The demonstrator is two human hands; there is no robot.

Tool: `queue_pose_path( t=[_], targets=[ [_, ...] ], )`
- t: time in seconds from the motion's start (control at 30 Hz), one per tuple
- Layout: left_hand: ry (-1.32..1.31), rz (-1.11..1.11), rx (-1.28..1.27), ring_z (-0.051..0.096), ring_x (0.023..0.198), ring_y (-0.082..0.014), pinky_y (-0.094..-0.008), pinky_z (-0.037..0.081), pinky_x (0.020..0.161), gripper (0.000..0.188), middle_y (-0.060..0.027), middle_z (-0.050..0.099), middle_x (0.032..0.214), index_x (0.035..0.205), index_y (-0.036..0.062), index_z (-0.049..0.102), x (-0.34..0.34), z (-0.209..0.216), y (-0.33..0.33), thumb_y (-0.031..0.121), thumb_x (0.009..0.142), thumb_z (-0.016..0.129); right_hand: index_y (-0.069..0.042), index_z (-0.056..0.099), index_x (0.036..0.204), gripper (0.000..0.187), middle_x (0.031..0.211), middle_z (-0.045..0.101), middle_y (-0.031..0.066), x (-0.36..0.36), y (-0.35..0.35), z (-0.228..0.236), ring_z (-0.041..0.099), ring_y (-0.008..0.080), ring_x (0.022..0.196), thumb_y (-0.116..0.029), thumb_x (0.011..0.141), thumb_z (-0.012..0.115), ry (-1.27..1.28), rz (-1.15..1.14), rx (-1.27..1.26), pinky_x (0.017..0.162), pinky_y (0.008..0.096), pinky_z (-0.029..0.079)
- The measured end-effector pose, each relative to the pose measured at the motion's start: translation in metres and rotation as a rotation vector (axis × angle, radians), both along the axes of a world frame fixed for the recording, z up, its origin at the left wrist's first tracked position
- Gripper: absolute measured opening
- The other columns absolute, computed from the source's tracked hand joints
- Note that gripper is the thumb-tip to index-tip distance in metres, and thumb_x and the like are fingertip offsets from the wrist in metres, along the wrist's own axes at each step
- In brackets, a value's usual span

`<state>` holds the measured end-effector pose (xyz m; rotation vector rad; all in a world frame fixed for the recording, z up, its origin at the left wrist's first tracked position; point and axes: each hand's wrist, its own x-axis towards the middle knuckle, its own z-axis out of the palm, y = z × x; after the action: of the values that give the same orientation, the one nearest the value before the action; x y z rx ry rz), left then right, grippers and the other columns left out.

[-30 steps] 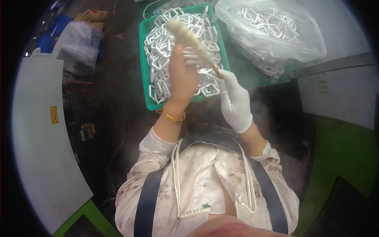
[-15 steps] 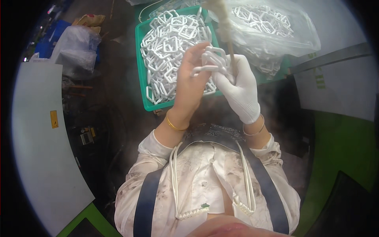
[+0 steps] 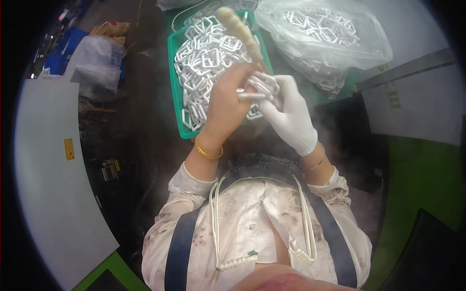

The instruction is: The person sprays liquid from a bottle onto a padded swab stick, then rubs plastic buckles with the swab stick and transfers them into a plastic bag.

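Note:
Over the near right part of a green crate, my two hands meet around several white rectangular plastic links. My bare left hand is closed on them, its fingertips partly hidden behind the links. My right hand, in a white knitted glove, is closed round the links from the other side. A thin tool with a pale wrapped handle slants up and left from between the hands. Its lower end is hidden, apparently in the gloved hand. Loose white links are heaped in the crate.
A clear plastic bag of similar links stands right of the crate. White machine panels flank me, the left one with a yellow label. Far left lie a plastic-wrapped bundle and a brown sack. Haze hangs around my hands.
The tool's wrapped handle has swung left and tilted over the crate. My left hand has lowered slightly, and its fingers have closed in around the links.

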<state>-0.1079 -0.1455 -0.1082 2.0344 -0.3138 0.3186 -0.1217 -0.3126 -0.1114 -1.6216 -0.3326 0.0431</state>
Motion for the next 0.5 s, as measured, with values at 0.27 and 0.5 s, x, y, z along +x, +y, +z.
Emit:
queue_pose_path(
  t=[0.27,0.5],
  targets=[
    [0.504,-0.569,-1.563,0.063,0.089,-0.0190,-0.0365,0.053,0.082,0.030,-0.0065,0.063,0.097,0.131,0.0072,0.057,0.025,-0.058,0.022,0.016,0.102,0.056,0.000,0.063,0.117,0.021,0.096,0.071,0.0112,-0.012,-0.013,-0.017,0.064,0.0140,0.088,-0.011,0.107,0.049,-0.045,-0.109,-0.283,0.082,0.0281,0.050],
    [0.595,-0.424,-1.454,0.058,0.126,-0.0303,-0.0412,0.051,0.105,0.037,-0.0168,0.062,0.133,0.138,0.0012,0.052,-0.002,-0.043,-0.028,0.022,0.106,0.052,0.001,0.064,0.109,0.013,0.092,0.065,0.0001,-0.004,0.001,0.012,0.057,0.0055,0.084,-0.005,0.098,0.065,0.013,-0.059,0.100,0.077,0.0224,0.049]
  ],
)
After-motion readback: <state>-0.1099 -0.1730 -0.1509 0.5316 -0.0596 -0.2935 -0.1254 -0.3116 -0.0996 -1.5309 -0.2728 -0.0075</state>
